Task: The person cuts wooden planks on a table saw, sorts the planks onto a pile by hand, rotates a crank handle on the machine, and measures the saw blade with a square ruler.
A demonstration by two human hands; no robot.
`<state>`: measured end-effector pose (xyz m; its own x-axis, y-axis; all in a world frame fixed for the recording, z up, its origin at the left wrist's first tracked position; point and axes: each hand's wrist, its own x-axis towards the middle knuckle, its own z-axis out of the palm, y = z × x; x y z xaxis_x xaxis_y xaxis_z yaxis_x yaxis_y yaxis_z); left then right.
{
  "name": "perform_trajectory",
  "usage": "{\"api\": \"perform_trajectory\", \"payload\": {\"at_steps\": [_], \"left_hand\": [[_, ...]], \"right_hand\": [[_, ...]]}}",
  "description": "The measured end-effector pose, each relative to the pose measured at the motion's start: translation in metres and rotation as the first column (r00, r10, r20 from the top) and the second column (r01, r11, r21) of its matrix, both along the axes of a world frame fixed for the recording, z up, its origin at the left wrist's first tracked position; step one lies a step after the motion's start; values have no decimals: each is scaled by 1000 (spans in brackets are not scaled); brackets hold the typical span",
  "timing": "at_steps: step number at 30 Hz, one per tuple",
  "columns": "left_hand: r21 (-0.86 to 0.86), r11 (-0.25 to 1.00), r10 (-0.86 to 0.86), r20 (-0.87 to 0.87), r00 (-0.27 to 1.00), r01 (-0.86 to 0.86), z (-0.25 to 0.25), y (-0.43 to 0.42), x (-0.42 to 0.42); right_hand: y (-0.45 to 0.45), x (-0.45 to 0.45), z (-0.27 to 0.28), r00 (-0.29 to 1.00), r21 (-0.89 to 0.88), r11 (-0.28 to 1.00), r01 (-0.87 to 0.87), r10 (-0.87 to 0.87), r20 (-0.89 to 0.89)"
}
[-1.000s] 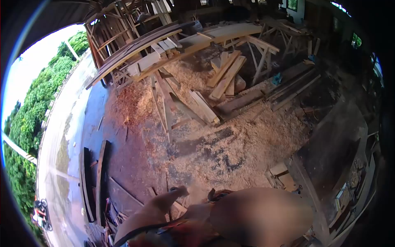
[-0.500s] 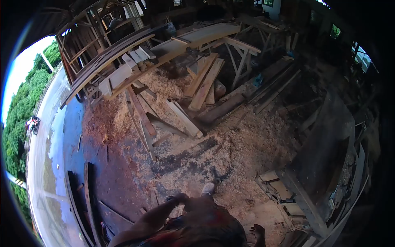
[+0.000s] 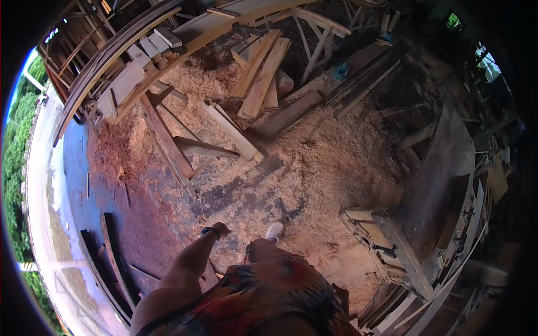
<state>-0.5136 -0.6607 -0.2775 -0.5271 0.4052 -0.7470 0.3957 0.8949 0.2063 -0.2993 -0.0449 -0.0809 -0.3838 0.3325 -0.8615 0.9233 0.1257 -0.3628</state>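
My left hand [image 3: 222,229] hangs over the sawdust-strewn floor [image 3: 235,207], with a dark band on its wrist. Its fingers look loosely curled, and nothing shows in them. Close to it, a light-coloured shoe [image 3: 274,231] sticks out below my bent knee. Of my right hand or forearm, only a dark sliver [image 3: 341,297] shows beside my colourful patterned shirt [image 3: 269,291]; the fingers are hidden.
A long bench of planks [image 3: 129,89] crosses the far left, above a fallen wooden trestle [image 3: 168,140]. Loose boards [image 3: 263,78] lie ahead. On the right stands a large dark panel [image 3: 437,179] beside a wooden frame [image 3: 370,235]. Dark beams [image 3: 115,257] lie left.
My view has tipped down and moved forward. My left hand has swung out to the front left. My right hand, seen earlier with fingers apart, is now mostly hidden beside the shirt.
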Motion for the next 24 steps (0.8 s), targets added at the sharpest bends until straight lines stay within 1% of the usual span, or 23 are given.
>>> {"api": "perform_trajectory", "payload": {"at_steps": [2, 3, 4, 5, 6, 7, 8, 9, 10, 11, 12, 13, 14, 15, 16, 17, 18, 21, 22, 24], "left_hand": [[20, 999, -44, 50, 998, 44, -13, 11, 5], [30, 998, -64, 68, 996, 62, -3, 22, 0], [105, 974, 185, 136, 973, -200, 11, 29, 3], [180, 875, 413, 211, 886, -450, 39, 40, 3], [256, 942, 198, 101, 975, -217, 32, 46, 8], [302, 953, -26, -24, 999, 32, 26, 49, 16], [377, 926, 32, -17, 999, -23, 30, 54, 21], [376, 908, 162, 89, 983, -183, 35, 61, 24], [360, 868, 289, 192, 938, -341, 42, 68, 26], [326, 808, 407, 293, 865, -490, 45, 74, 28], [280, 945, 155, 66, 986, -167, 47, 77, 27], [275, 895, 310, 183, 933, -352, 50, 78, 27], [244, 817, 451, 295, 843, -522, 54, 77, 27], [191, 716, 571, 394, 720, -672, 57, 75, 26], [178, 716, 583, 380, 718, -675, 60, 72, 23], [226, 678, 595, 390, 703, -699, 55, 65, 24], [274, 638, 604, 401, 689, -720, 39, 54, 28], [337, 599, 615, 388, 687, -727, 15, 32, 31], [292, 600, 643, 377, 666, -745, 9, 30, 27], [303, 661, 586, 363, 724, -687, -12, 21, 24]], "right_hand": [[11, 5, -4, 999, 1, 999, -37, 37, 13], [11, 2, 2, 998, 1, 998, -55, 55, 19], [13, -8, 3, 992, -26, 995, 98, -95, 80], [10, -19, 12, 960, -45, 968, 248, -240, 144], [13, -18, 5, 939, -49, 943, 330, -323, 118], [17, -15, 0, 933, -53, 935, 351, -344, 109], [19, -18, -1, 927, -60, 927, 369, -363, 98], [24, -22, -6, 922, -66, 921, 384, -379, 85], [41, -13, -28, 934, -123, 926, 357, -349, 78], [43, -19, -29, 943, -134, 934, 332, -323, 82], [45, -23, -30, 950, -146, 940, 308, -298, 89], [46, -26, -31, 957, -159, 945, 286, -273, 99], [39, -34, -21, 955, -139, 946, 293, -285, 76], [38, -43, -19, 968, -135, 960, 245, -236, 79], [38, -51, -18, 979, -132, 972, 197, -187, 79], [40, -57, -17, 987, -128, 981, 149, -140, 77], [44, -58, -23, 990, -146, 980, 137, -132, 44], [44, -84, -22, 980, -170, 968, 187, -171, 107], [43, -95, -20, 979, -163, 970, 182, -164, 121], [44, -117, -11, 977, -150, 974, 172, -149, 155]]}}
